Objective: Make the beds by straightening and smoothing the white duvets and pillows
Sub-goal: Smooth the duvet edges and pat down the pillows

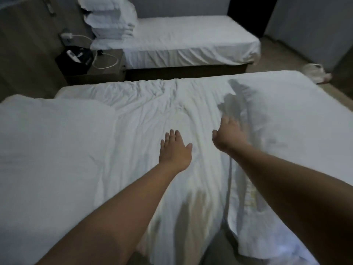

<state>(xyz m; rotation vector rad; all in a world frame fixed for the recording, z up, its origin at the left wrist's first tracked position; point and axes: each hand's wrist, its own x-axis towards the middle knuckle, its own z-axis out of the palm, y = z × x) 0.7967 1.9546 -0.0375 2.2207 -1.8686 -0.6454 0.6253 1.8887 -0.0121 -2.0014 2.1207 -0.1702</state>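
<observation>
The left hand (175,150) lies flat, grip wide, on the creased middle of the near bed (145,115). The right hand (230,134) reaches the folded-back edge of the white duvet (296,115) at right, grip seemingly wide too, though blur smears it. A hasty pull could drag the duvet off the near side, where it overhangs, or trap creases beneath. Stacked pillows (112,22) crowd the far bed (191,39), beside a table (107,73) carrying a cable (116,61).

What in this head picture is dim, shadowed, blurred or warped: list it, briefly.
Head view: dim, bluish room light, no glare; the right hand is motion-blurred, with a dark shadow just beyond it on the duvet; the left hand is sharper; wide-angle stretch shows toward the frame's corners.
</observation>
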